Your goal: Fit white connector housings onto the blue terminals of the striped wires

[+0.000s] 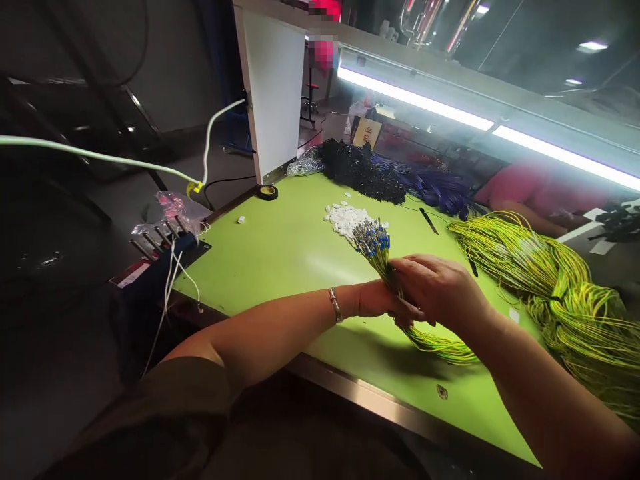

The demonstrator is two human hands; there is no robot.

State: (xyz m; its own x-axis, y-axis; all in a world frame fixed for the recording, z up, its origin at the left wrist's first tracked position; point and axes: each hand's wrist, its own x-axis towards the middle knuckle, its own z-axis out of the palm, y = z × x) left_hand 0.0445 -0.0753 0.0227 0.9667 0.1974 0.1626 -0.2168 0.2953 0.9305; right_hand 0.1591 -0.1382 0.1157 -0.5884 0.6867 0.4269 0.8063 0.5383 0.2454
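A bundle of yellow-green wires (440, 348) runs through both my hands above the green tabletop. Its far end fans out into many metal terminals with blue sleeves (371, 237). My left hand (383, 300) is wrapped round the bundle from below, a bracelet on its wrist. Over the top, my right hand (435, 283) grips the same bundle just below the terminals; its fingertips are partly hidden. Right behind the terminals lies a pile of small white plastic connector housings (345, 219). The loose wire tails bend to the right and pass behind my right forearm.
A large tied coil of yellow-green wires (530, 260) covers the right side. Black parts (363, 170) and dark blue wires (430, 187) lie at the back. Black tape (268, 192) sits far left, near a pronged fixture (163, 240). Across the bench is a person's pink sleeve (525, 183).
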